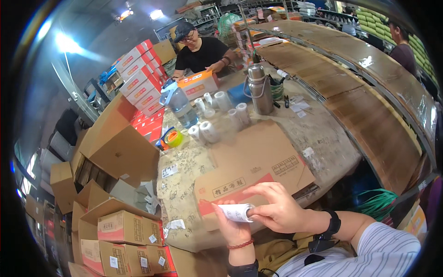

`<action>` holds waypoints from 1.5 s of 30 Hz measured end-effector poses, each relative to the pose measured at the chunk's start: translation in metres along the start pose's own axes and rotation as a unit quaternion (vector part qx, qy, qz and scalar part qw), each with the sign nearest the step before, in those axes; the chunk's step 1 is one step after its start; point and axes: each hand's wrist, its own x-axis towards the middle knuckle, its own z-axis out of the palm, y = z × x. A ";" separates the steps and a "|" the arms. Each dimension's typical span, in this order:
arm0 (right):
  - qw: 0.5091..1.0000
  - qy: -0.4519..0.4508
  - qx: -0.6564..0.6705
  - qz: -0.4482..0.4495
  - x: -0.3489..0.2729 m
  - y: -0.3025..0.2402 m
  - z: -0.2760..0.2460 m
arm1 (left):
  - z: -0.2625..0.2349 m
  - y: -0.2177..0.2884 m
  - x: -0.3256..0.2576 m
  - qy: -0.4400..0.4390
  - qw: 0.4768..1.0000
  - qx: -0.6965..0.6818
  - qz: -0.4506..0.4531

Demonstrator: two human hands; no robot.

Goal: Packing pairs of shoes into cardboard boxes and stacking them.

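Note:
A small white roll of printed labels [236,212] is held low in front of my body. My left hand [232,229] is closed around its near side, a red braided band on the wrist. From the right, my right hand [279,207] reaches over, with thumb and fingers closed at the roll's right end; whether a fingertip sits inside the core is hidden. Just beyond both hands a flat brown cardboard carton [258,157] with a red band and black print lies on the table [180,189].
Several white label rolls [208,132], a blue water jug [182,108], a tape roll [174,138] and a steel flask [259,90] stand farther back. Across the table a person [200,55] handles an orange-and-white box [199,84]. Open cartons [117,150] are at left, a wooden-topped bench [369,124] at right.

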 end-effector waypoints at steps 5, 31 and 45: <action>0.998 -0.022 0.038 0.047 -0.012 -0.009 -0.005 | 0.017 0.005 -0.024 -0.003 0.996 0.049 0.072; 0.983 -0.003 -0.092 -0.157 -0.030 -0.013 -0.014 | 0.010 0.003 -0.061 0.043 0.990 -0.075 -0.115; 0.998 -0.008 0.063 0.021 -0.047 -0.004 -0.016 | 0.018 0.008 -0.052 0.092 0.993 0.011 0.076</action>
